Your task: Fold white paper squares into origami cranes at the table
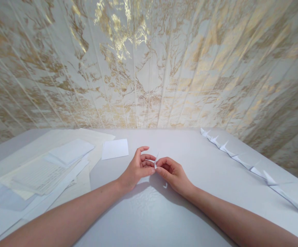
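My left hand [138, 168] and my right hand [171, 173] meet over the middle of the white table [205, 178]. Both pinch a small folded piece of white paper [156, 160] between their fingertips. Only a thin tip of the paper shows above the fingers; the remainder is hidden in the pinch. The left index finger is raised and curled. A tiny white scrap [165, 186] lies on the table just below my right hand.
A blank white square sheet [115, 149] lies left of my hands. Further left is a pile of papers [43, 171], some printed. A row of several small folded paper figures [244, 163] runs along the right table edge. A gold-patterned wall [149, 61] stands behind.
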A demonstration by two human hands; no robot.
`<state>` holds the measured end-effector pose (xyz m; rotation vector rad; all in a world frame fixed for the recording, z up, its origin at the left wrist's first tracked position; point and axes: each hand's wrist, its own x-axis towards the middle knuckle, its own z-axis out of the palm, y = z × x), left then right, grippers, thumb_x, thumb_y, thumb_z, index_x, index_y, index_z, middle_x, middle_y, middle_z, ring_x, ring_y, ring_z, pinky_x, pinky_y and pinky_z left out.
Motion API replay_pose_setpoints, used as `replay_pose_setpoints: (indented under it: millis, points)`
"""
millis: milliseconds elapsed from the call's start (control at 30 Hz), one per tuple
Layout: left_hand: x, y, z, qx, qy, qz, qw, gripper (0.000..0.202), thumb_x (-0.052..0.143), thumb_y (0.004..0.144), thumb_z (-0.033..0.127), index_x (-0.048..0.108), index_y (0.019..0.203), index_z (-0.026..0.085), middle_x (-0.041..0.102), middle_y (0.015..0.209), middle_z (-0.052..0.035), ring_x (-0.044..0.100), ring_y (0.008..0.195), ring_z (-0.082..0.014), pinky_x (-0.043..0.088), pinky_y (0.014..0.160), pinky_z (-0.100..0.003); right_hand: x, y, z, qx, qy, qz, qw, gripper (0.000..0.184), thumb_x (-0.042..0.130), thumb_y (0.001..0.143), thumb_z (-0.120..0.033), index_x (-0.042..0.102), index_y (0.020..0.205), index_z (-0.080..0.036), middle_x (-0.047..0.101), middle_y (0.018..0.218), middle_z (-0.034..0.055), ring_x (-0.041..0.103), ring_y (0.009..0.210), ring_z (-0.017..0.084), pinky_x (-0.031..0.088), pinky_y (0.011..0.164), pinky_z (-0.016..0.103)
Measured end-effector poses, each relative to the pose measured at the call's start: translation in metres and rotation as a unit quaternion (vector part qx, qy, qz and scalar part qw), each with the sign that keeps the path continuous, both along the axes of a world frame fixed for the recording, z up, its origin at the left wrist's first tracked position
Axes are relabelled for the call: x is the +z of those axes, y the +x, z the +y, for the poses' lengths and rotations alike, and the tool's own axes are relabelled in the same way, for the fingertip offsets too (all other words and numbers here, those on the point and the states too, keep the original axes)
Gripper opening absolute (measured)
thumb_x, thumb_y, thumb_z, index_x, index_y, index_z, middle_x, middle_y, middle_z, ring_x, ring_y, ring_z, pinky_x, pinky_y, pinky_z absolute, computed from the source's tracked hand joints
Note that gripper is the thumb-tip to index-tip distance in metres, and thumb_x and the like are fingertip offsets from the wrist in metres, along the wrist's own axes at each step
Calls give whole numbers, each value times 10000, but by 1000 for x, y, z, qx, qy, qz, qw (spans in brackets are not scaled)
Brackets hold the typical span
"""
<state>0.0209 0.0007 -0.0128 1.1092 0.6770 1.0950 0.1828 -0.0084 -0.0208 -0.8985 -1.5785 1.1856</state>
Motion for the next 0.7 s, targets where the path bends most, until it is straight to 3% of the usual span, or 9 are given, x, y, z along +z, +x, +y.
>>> replay_pose_setpoints:
  millis: [300, 467, 700]
  points:
    - [1, 0, 1, 19, -27, -30, 999, 609, 646, 587, 78, 366, 1096, 260, 572, 895, 8, 566, 756, -133, 391, 690, -273, 2, 2, -1, -4, -2, -6, 1000, 239, 573, 772, -403, 562, 814, -167, 574, 786, 19, 515, 718, 136, 395, 644, 250]
    - [3, -2, 4, 24, -51, -53, 997, 605, 654, 570, 103, 376, 1085, 255, 580, 876, 7, 576, 751, -154, 394, 688, -289, 3, 4, -3, 21, -11, 19, 1000, 215, 621, 751, -362, 575, 862, -183, 595, 893, 35, 534, 818, 154, 407, 729, 275]
    - [1, -5, 7, -2, -61, -61, 996, 578, 645, 596, 108, 386, 1093, 251, 600, 852, 3, 591, 724, -155, 395, 682, -290, 7, 6, -4, 52, -67, 43, 995, 250, 664, 717, -364, 611, 865, -170, 628, 907, 50, 558, 828, 157, 414, 769, 307]
